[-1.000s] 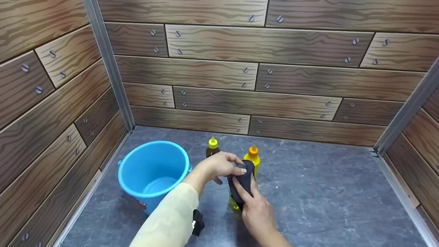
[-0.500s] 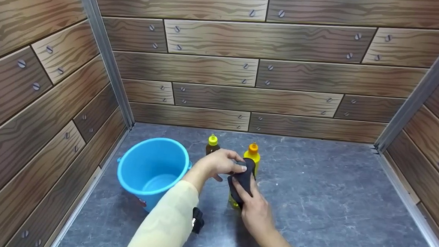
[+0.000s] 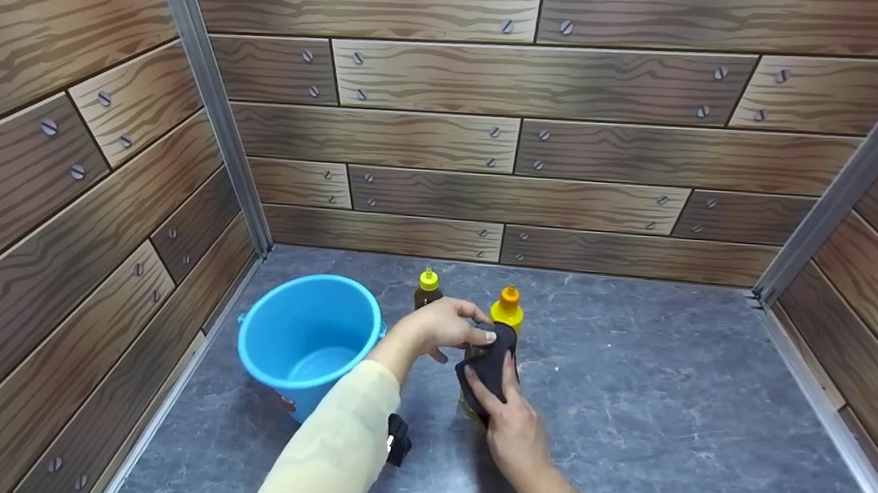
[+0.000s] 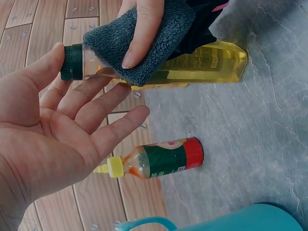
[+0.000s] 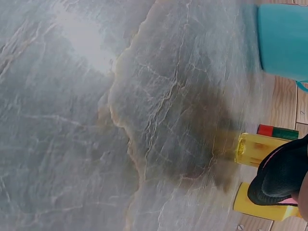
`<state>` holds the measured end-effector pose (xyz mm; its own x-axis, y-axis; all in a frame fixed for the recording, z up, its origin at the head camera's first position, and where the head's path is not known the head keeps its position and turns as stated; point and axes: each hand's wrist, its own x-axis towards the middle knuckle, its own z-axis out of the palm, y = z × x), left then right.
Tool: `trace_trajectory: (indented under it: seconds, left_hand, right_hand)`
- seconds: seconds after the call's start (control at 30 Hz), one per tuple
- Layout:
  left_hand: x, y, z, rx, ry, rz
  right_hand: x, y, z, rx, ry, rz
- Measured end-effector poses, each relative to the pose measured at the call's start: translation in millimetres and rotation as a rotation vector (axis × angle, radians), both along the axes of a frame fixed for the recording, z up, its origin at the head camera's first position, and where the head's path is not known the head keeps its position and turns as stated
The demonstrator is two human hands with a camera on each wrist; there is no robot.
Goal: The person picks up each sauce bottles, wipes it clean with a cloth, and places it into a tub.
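Observation:
A clear bottle of yellow oil (image 4: 207, 62) stands upright on the floor. My left hand (image 3: 442, 329) steadies it at the top, thumb against the green cap (image 4: 72, 62) and fingers behind the neck. My right hand (image 3: 519, 435) holds a dark grey cloth (image 3: 491, 369) against the bottle's side, covering much of it in the head view. The cloth (image 4: 113, 45) lies just below the neck in the left wrist view, under a finger of that hand. In the right wrist view, the bottle's base (image 5: 252, 149) shows beside the hanging cloth (image 5: 284, 168).
A blue bucket (image 3: 249, 357) stands to the left. Behind my hands are a sauce bottle with a yellow cap (image 3: 428, 280) and a yellow bottle with an orange cap (image 3: 509, 306). Wood-patterned walls (image 3: 429, 141) bound the grey marbled floor (image 3: 649, 400).
My right hand and the cloth have shifted slightly right and down along the bottle, its fingers spread a little wider. My left hand stays at the bottle's top.

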<state>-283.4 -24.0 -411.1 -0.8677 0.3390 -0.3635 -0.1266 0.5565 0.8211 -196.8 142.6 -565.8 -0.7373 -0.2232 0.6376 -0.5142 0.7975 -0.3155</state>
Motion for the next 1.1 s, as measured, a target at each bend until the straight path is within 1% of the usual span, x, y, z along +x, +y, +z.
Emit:
trace_trajectory:
  seconds: [0.23, 0.53, 0.8, 0.97, 1.1]
  left_hand:
    - [-0.6, -0.1, -0.9, -0.002, 0.004, -0.001]
    - [-1.2, -0.3, -0.5, 0.000, -0.004, -0.002]
    - [-1.7, -0.4, -0.5, -0.003, 0.006, -0.003]
    - [-2.0, -0.2, -0.8, -0.002, 0.010, 0.003]
    - [-0.7, 0.8, -0.6, 0.011, 0.007, 0.000]
  right_hand:
    - [-0.3, 0.2, -5.2, 0.010, -0.003, 0.012]
    - [-1.7, -0.1, -11.5, -0.010, 0.035, 0.040]
    - [-1.8, -0.1, -16.7, 0.000, 0.043, 0.038]
    - [0.5, 0.8, -23.8, 0.018, 0.005, 0.033]
    - [4.1, 2.7, -32.2, 0.037, -0.054, 0.019]
